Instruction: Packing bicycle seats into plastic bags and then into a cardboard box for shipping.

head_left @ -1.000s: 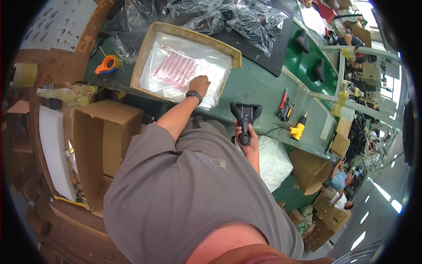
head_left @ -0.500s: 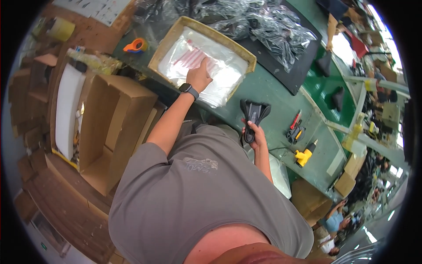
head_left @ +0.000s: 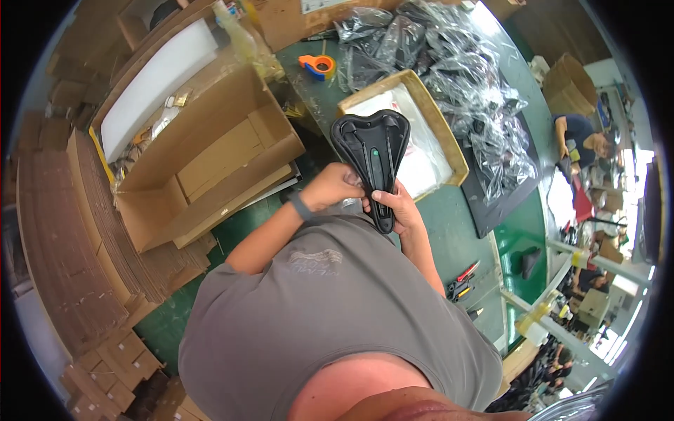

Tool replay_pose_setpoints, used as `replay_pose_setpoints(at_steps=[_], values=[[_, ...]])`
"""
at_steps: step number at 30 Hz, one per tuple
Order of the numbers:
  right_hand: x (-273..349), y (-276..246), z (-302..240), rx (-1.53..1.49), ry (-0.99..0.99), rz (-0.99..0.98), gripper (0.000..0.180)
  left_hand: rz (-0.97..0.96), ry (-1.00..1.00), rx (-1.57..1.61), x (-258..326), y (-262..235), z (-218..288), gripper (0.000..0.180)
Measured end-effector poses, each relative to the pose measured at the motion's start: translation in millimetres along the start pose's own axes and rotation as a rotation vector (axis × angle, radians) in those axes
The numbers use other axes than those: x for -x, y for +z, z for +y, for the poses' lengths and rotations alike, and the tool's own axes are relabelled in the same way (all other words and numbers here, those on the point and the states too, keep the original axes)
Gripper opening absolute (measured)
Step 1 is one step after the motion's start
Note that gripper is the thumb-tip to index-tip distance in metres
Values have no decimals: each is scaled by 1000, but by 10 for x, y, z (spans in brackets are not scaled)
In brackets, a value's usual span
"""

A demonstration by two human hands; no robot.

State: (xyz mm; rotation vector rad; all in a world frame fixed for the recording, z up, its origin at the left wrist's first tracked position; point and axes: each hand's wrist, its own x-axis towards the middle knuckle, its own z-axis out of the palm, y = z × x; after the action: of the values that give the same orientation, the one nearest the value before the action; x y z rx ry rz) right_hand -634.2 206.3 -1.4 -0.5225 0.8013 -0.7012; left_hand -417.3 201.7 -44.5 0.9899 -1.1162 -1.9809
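Note:
A black bicycle saddle point(head_left: 375, 158) stands in front of my chest, its underside toward me and its narrow nose pointing down. My right hand point(head_left: 399, 207) grips it near the nose, thumb across the underside. Beside the nose, my left hand point(head_left: 330, 186) is closed, with fingertips pinched together on what looks like clear plastic film; its extent is partly hidden by the hand and saddle. Behind the saddle is a shallow tan box point(head_left: 456, 165) with clear and white plastic bags point(head_left: 430, 165) lying in it, partly covered by the saddle.
An open cardboard carton point(head_left: 217, 158) stands at my left, by stacked flat cardboard point(head_left: 91, 231). Orange tape dispenser point(head_left: 319, 67), bunched plastic-wrapped items point(head_left: 484, 105) and a black board point(head_left: 502, 207) lie on the green bench. Red-handled tool point(head_left: 466, 274) lies right; a co-worker point(head_left: 579, 140) is beyond.
My left hand has come out of the tan box to the saddle's nose. The saddle has been raised in my right hand, wide end up. The view has swung toward the carton.

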Motion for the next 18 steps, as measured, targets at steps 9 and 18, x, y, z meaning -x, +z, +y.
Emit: replay_pose_setpoints(at_steps=[9, 18], values=[[-809, 1139, -127, 145, -207, -188, 56, 203, 495, 1008, 1558, -2064, 991, 15], [-1922, 1440, -138, 1059, -360, 128, 124, 113, 870, -691, 1300, -1625, 1782, 7]])
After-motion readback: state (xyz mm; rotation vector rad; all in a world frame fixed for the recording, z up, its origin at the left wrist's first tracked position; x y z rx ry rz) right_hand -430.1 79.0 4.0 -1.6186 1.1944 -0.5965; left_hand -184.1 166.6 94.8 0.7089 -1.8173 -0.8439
